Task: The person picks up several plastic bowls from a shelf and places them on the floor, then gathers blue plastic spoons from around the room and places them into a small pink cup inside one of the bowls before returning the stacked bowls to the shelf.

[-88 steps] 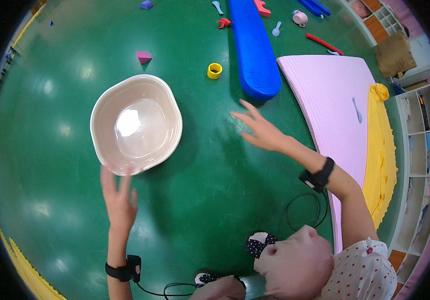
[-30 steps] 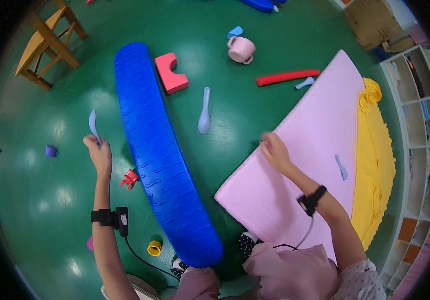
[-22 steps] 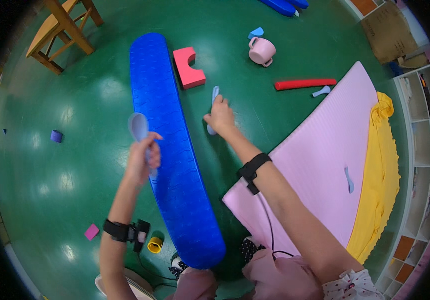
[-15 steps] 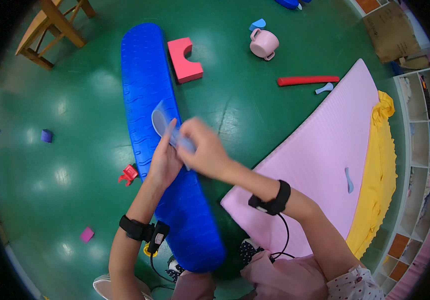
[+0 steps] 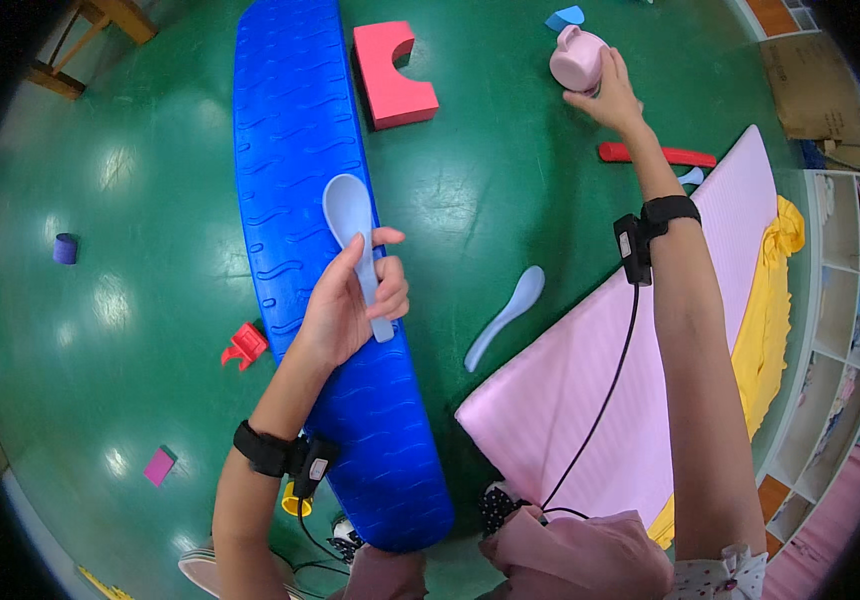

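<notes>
Right hand (image 5: 614, 99) has moved from left hand (image 5: 338, 303) to pink cup (image 5: 575, 64) at one o'clock; fingers curve beside it, firm grip I cannot tell. Left hand pinches spoon (image 5: 366, 271) by handle under thumb, so bowl stays free toward twelve o'clock.

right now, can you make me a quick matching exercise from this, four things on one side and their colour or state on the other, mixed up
Things:
1. left hand
2. notched block
3. right hand
4. long beam

Colour or state:
A. blue
B. at the pink cup
C. holding a spoon
D. red

Pairs: 1-C, 2-D, 3-B, 4-A
</notes>
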